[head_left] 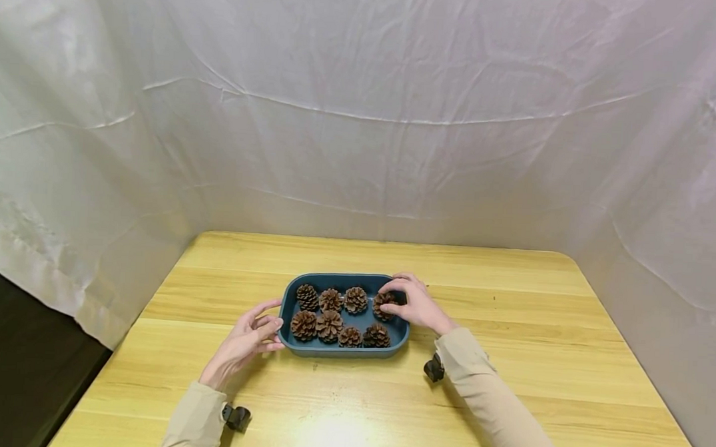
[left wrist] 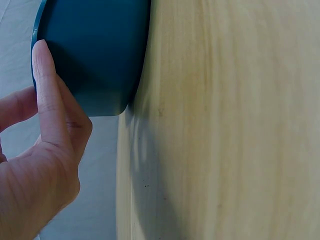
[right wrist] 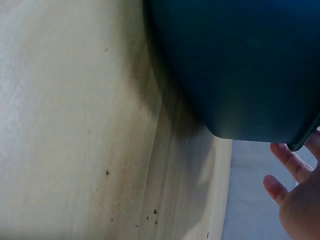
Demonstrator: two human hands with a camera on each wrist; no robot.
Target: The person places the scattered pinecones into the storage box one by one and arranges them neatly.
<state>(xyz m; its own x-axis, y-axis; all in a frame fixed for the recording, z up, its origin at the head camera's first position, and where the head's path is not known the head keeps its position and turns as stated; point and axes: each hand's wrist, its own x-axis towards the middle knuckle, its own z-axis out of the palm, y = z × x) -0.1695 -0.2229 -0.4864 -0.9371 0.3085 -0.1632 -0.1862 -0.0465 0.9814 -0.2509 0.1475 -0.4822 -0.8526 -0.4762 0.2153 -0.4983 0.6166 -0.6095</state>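
Note:
A dark teal, round-cornered tray (head_left: 343,353) stands on the table and holds several brown pine cones in two rough rows. At its left end my left hand (head_left: 247,339) grips the rim, thumb at the top edge and bent fingers against the outer wall, as the left wrist view also shows. My right hand (head_left: 417,306) reaches over the right end and pinches a pine cone (head_left: 383,306) in the back row between thumb and fingers. The tray's wall (right wrist: 240,75) hides that cone in the right wrist view, where part of the right hand (right wrist: 302,200) shows beyond the rim.
The tray stands on a light wooden table (head_left: 511,290). Pale fabric curtains (head_left: 390,165) hang behind and on both sides. A black surface (head_left: 16,362) lies below the table's left edge. Small black devices (head_left: 237,418) are worn at both wrists.

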